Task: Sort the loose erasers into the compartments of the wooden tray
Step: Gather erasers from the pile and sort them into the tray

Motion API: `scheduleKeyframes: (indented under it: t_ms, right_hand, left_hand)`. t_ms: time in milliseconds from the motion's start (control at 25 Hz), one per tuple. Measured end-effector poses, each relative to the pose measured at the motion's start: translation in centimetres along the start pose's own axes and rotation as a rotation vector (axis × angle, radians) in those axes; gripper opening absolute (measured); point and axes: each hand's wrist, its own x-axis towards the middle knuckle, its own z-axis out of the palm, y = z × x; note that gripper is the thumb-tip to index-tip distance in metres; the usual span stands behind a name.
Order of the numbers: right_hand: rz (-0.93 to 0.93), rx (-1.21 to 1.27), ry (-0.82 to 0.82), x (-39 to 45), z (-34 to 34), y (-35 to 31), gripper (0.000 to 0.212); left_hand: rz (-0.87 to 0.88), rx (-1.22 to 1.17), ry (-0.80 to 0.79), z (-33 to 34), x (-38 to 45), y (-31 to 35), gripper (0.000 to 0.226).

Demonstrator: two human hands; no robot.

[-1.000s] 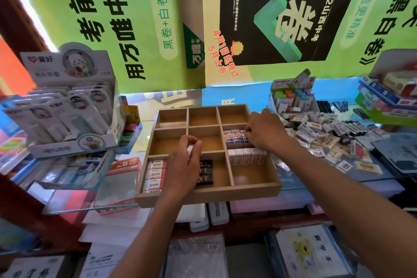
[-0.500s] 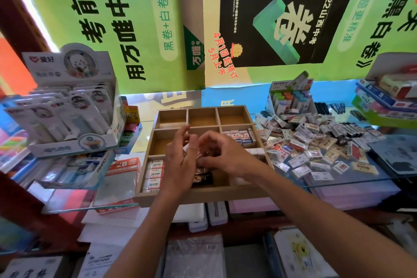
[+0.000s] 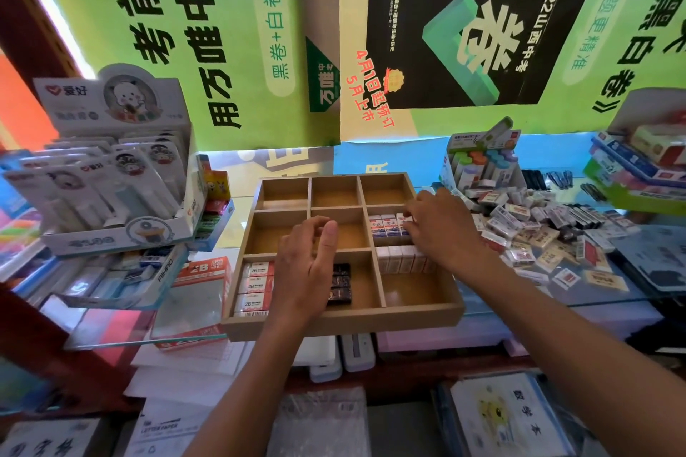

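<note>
We rest our left hand, fingers loose and empty, over the tray's front cells to steady it, while our right hand pinches an eraser into the middle-right row, keeping like brands together beside the pile.

Right hand at erasers in wooden tray; left hand hovering, empty.

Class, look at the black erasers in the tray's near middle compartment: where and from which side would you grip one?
Pinch a black eraser by its long edges from straight above: the stack lies flat, walled by the wooden tray, so sideways approach is blocked.
</note>
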Motion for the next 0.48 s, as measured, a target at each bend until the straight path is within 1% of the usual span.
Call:
scheduleKeyframes:
  t_ms: [80, 160, 240, 320, 480]
  right_hand:
    - [-0.068, 0.047, -0.068, -0.1, -0.2, 0.4, 0.03]
    - [-0.012, 0.077, -0.173, 0.4, -0.5, 1.0, 0.032]
    - [0.018, 0.055, -0.23, 1.2, -0.8, 1.3, 0.039]
    - [0.005, 0.025, -0.24, 1.4, -0.9, 1.3, 0.045]
    - [-0.027, 0.023, -0.239, 1.2, -1.4, 1.8, 0.045]
  left_hand:
    - [-0.003, 0.003, -0.003, 0.0, 0.1, -0.1, 0.041]
    - [-0.008, 0.001, -0.01, 0.0, 0.1, -0.1, 0.044]
    - [-0.009, 0.004, -0.013, 0.0, 0.0, -0.1, 0.047]
    - [-0.008, 0.01, -0.017, 0.0, 0.0, -0.1, 0.048]
    - [0.008, 0.032, -0.018, 0.4, 0.1, -0.4, 0.052]
